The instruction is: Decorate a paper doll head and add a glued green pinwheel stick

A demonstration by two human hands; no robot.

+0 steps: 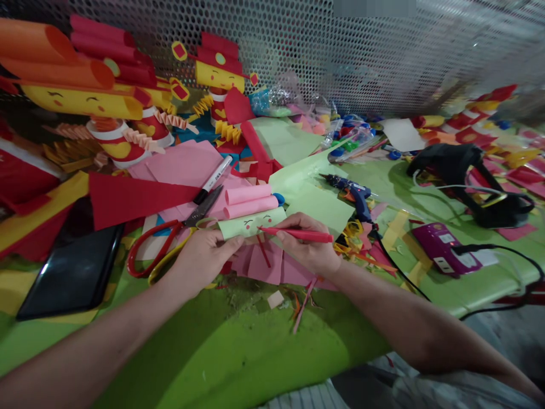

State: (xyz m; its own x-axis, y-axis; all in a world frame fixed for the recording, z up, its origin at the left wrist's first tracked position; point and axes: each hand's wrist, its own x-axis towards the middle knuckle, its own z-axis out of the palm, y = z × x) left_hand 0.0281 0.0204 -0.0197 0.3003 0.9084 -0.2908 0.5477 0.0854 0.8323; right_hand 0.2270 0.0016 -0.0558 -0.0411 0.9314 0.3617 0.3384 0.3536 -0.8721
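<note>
My right hand (310, 244) grips a red felt-tip pen (306, 234), its tip at the face drawn on a pale green paper roll (233, 228). Closed eyes, red cheeks and a small red mark show on that roll. My left hand (206, 253) pinches the roll's left end between thumb and fingers. Two pink paper rolls (251, 206) sit against the green roll's upper side. Left of my left hand lie red-handled scissors (155, 244), with a black-and-white marker (213, 179) beside their blades.
Paper figures (219, 74) stand at the back left before a perforated metal screen (298, 34). A dark phone (72, 267) lies at left. To the right are a blue glue gun (360, 199), a purple power adapter (445, 250) with a cable, and a black headset-like strap (472, 182).
</note>
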